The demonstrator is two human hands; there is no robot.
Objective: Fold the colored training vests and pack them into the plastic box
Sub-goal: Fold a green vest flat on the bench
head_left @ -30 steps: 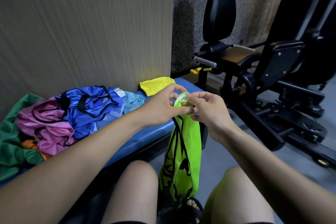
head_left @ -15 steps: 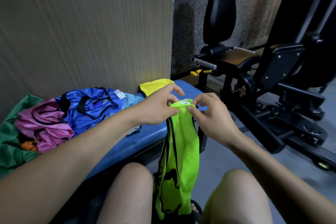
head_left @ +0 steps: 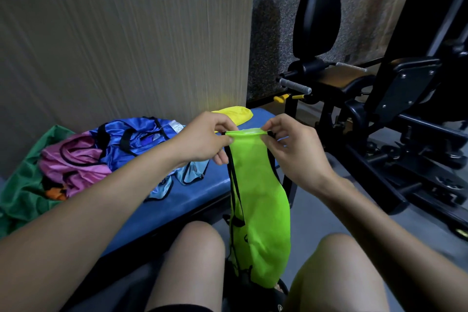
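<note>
The left hand (head_left: 205, 140) and right hand (head_left: 291, 149) each pinch one end of the lime vest's (head_left: 258, 210) top edge, stretched taut between their grips. It hangs between the knees, beside the blue worktop (head_left: 202, 192) bearing the other vests (head_left: 101, 152).

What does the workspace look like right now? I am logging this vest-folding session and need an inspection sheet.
Surface: blue padded bench beside a cardboard wall.
Job's things: lime-green vest hanging between the knees, top edge stretched; plastic box nothing seen.
Clutter: blue vest, pink vest, green vest, light-blue vest, yellow vest heaped on the bench.
Hands: left hand and right hand each pinch the top edge.
Cables: nothing seen.
Surroundings: black gym machine to the right.
</note>
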